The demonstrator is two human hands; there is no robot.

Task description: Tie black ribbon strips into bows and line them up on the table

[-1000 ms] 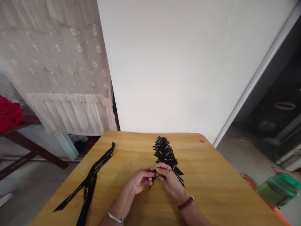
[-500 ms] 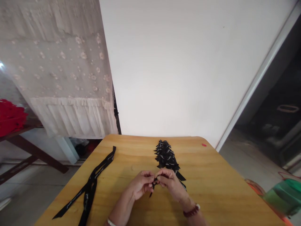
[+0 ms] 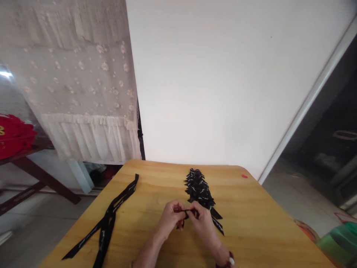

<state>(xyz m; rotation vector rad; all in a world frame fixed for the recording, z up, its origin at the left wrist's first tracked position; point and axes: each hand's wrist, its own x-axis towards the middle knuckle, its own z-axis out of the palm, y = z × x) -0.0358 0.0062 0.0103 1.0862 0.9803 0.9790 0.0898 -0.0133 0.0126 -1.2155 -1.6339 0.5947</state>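
Between my two hands, above the near middle of the wooden table [image 3: 245,219], is a short piece of black ribbon [image 3: 186,213]. My left hand [image 3: 173,217] pinches one side of it, and a dark end hangs below those fingers. With thumb and fingers closed, my right hand [image 3: 201,219] grips the other side. Just beyond my hands lies a heap of black ribbon bows [image 3: 198,188] with white lettering. Two ribbon tails [image 3: 218,225] stick out from its near end, beside my right hand. The fingers hide much of the held piece.
Long black ribbon strips [image 3: 107,216] lie crossed on the table's left side. A small red piece [image 3: 244,176] is near the far right corner. A white wall [image 3: 206,85] stands behind the table, a lace curtain [image 3: 92,89] at left, and a green container [image 3: 338,243] at lower right.
My hands have drawn the held ribbon taut between the fingertips, and its hanging end now shows less. The whole view has shifted slightly; the bows and strips lie as before.
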